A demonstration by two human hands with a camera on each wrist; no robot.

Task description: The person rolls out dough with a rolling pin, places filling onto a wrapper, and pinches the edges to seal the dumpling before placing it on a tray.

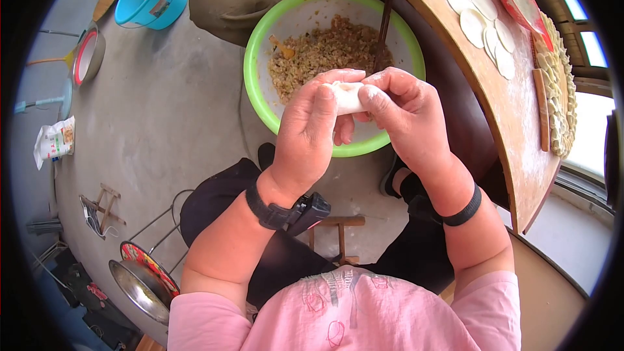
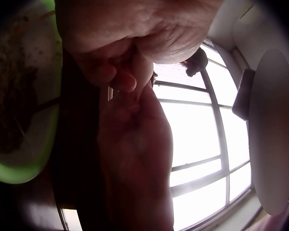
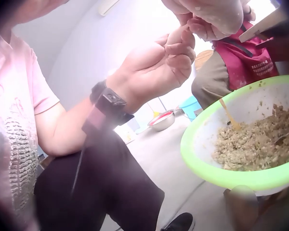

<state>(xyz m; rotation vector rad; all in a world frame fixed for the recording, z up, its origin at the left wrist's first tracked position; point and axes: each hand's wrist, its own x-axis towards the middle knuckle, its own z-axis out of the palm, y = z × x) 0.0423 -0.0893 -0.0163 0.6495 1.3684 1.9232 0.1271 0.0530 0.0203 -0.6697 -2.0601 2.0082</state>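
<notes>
Both hands meet above a green-rimmed basin [image 1: 255,84] of chopped filling [image 1: 318,52], holding one white, folded dumpling [image 1: 349,99] between them. My left hand [image 1: 307,123] grips its left end, thumb on the near side and fingers behind. At the other end, my right hand [image 1: 414,114] pinches the dough between thumb and curled fingers. Flour dusts the fingertips. In the right wrist view the left hand [image 3: 159,67] shows from the side, and the hands hide most of the dumpling. A yellow utensil [image 1: 282,47] and dark chopsticks [image 1: 383,32] stand in the filling.
On the right, a floured wooden table [image 1: 481,84] carries round dough wrappers [image 1: 473,26], a red-rimmed bowl [image 1: 520,1], a rolling pin [image 1: 541,110] and a tray of dumplings [image 1: 560,91]. Another person's leg [image 1: 224,3] is beyond the basin. A blue bucket [image 1: 166,0] stands at far left.
</notes>
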